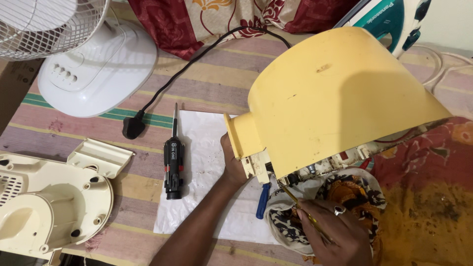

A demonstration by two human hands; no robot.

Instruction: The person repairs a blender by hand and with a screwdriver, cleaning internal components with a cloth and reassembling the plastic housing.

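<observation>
**Probing the underside of a yellow housing**

Gripping a thin yellow-handled tool (pixel 308 214) in the right hand (pixel 340 231), fingers closed round the shaft, ring on one finger. Tool's long axis running up and to the left, tip lost among the white fittings at the lower edge of the yellow housing (pixel 335 98). Bracing that housing with the left hand (pixel 234 165), fingers curled against the squared spout at its left end; fingertips hidden behind the plastic, so grip not fully readable.

Housing lying tipped on its side, directly above and ahead of both hands, open edge facing down toward the person. Right hand nearer the exposed innards; left hand nearer the spout.

Just below the spout, between the two hands: a blue-handled screwdriver (pixel 262 201) on a white sheet (pixel 207 143). Patterned cloth (pixel 354 192) bunched under the right hand. Left of the sheet's middle, a black multi-bit screwdriver (pixel 173 162), shaft pointing away. Beyond it, a black plug and cord (pixel 134 127).

Farther out: cream plastic base (pixel 49 197) at lower left, white table fan (pixel 93 69) at upper left, teal-and-white iron (pixel 394 19) at upper right. All resting on a striped mat (pixel 197 79).
</observation>
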